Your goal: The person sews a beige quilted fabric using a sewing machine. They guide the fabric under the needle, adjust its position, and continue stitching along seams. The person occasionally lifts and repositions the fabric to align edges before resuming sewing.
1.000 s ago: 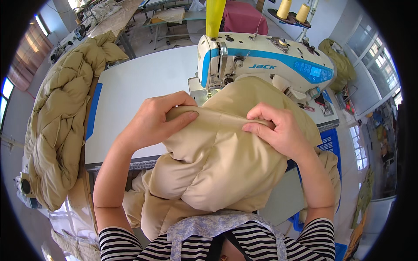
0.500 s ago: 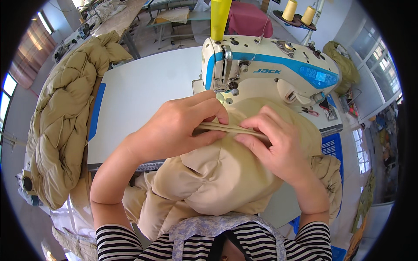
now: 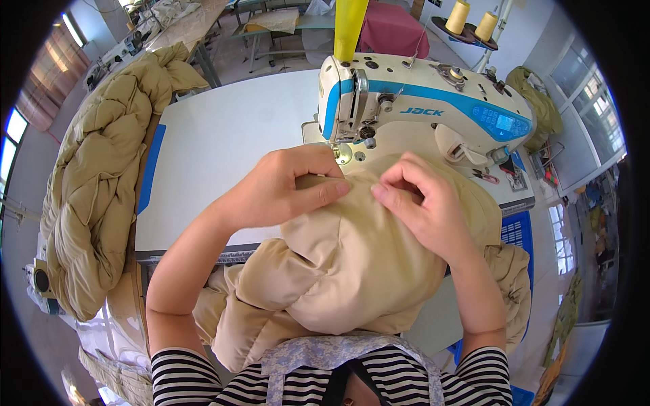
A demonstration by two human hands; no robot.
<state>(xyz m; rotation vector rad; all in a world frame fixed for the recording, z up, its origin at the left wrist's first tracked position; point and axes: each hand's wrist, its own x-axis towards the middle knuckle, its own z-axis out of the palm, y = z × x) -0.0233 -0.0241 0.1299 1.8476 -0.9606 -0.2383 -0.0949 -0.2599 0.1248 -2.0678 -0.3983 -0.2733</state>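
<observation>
A beige padded garment [image 3: 345,264] spreads from my lap up over the front edge of the sewing table. My left hand [image 3: 301,186] pinches its upper edge between thumb and curled fingers. A short way to the right, my right hand [image 3: 423,203] is closed in a pinch on the same edge, thumb against forefinger. The cloth between the two hands lies fairly smooth. Just beyond my left fingertips is the needle area of a white and blue sewing machine [image 3: 420,108], where a small light glows. The fingers partly hide the pinched edge.
More beige padded garments [image 3: 101,176] are heaped along the left side of the white table [image 3: 223,128]. Red-handled thread snips [image 3: 485,176] lie right of the machine. A blue plastic basket [image 3: 516,230] stands below the right edge. Yellow thread cones [image 3: 458,17] sit on a stand behind.
The folded edge that stood up between my hands has gone down out of sight. Both hands stay on the cloth, fingers slightly shifted. The view has moved a little.
</observation>
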